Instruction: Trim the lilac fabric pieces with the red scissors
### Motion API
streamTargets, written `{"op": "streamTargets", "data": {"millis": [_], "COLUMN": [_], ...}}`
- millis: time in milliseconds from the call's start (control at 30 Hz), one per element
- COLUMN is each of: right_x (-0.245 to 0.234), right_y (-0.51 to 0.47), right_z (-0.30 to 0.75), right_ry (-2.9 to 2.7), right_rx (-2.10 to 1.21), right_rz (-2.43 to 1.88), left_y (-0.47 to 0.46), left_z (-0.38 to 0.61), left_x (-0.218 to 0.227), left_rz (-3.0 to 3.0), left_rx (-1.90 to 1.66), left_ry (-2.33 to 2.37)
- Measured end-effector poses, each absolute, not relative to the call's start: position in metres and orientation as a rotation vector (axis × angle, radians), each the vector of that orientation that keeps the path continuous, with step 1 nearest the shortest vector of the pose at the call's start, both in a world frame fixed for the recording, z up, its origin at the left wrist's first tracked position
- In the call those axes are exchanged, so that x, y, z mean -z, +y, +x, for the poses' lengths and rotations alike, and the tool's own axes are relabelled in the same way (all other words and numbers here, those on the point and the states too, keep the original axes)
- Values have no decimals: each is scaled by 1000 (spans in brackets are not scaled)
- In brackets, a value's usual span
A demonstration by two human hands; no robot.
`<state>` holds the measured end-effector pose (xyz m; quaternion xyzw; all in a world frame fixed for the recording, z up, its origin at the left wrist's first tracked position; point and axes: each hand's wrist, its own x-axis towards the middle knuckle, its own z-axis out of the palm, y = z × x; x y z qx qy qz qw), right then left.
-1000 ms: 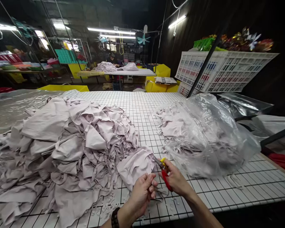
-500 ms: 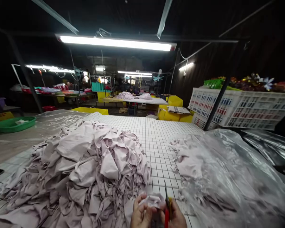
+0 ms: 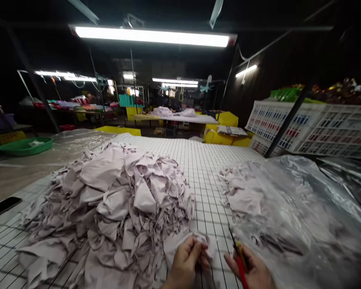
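My left hand [image 3: 185,261] pinches a pale lilac fabric piece [image 3: 183,243] at the bottom of the view, just in front of a big heap of the same lilac fabric [image 3: 114,200]. My right hand [image 3: 252,271] is closed round red-and-yellow scissors [image 3: 238,257], blades pointing up and away, a short gap to the right of the left hand. Both hands hover low over the white gridded table [image 3: 204,168].
A clear plastic bag [image 3: 301,216] with more lilac pieces lies right of the hands. A dark phone [image 3: 3,206] and a green tray [image 3: 24,145] sit far left. White crates [image 3: 313,126] stand at the right; another worktable [image 3: 174,117] is far back.
The view tilted upward, then down a little. My hands have drawn apart: the scissors moved right, away from the fabric piece held in my left hand.
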<state>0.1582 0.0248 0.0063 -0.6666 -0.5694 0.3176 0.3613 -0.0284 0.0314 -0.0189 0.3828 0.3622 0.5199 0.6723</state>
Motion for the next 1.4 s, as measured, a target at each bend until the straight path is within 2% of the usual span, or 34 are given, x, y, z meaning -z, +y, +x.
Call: {"op": "streamTargets", "data": {"millis": [100, 233, 700, 1400], "right_x": [-29, -44, -53, -42], "right_y": [16, 12, 15, 10], "right_z": [170, 164, 149, 154], "right_ry": [-1902, -2087, -2097, -2189], "right_rx": [-785, -748, -665, -369], "right_rz": [-1752, -1722, -1723, -1685], "left_y": [28, 27, 23, 21], "left_z": [-33, -36, -39, -41], "left_x": [-2, -14, -16, -10], "left_rz": [1085, 1281, 1469, 1303], "left_rx": [-1127, -1053, -984, -897], "left_ry": [866, 900, 920, 832]}}
